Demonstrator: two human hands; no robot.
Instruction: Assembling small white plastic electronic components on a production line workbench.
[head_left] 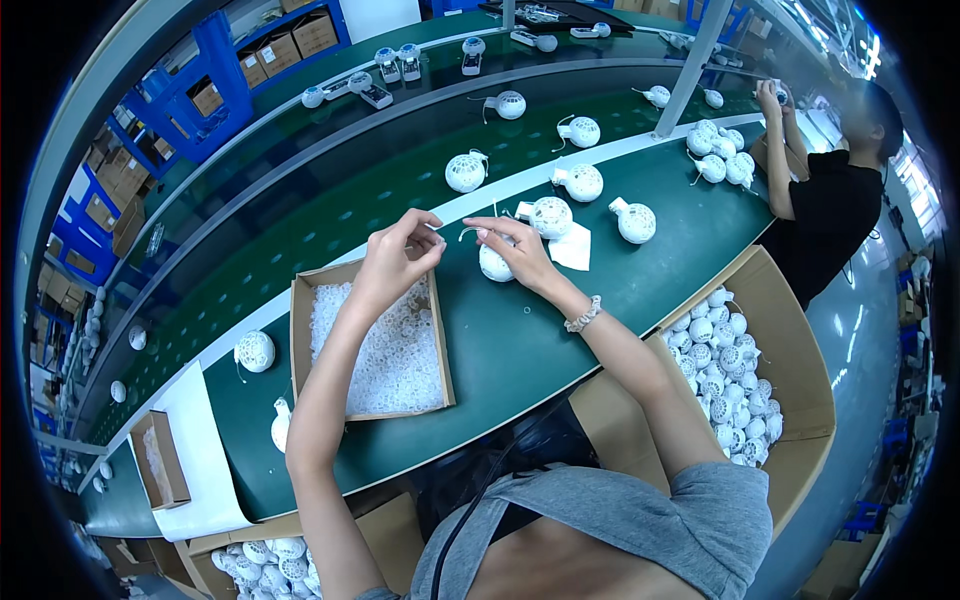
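My left hand (400, 258) is above the far right corner of a shallow cardboard box (448, 375), its thumb and fingertips pinched together. Whatever they hold is too small to make out. Small clear plastic pieces (385, 350) fill that box. Just to the right, my right hand (520, 252) curls over a white perforated ball (494, 264) and partly covers it. A white cord (466, 233) loops out by its fingertips, toward my left hand. Close beside my right hand lie another white ball (551, 217) and a white paper piece (571, 248).
Several corded white balls (637, 222) are scattered over the green table (520, 350). Beyond runs a green conveyor belt (400, 180) carrying more. A large carton (805, 390) of balls stands right, another (385, 530) lower left. A co-worker (835, 190) works at the far right.
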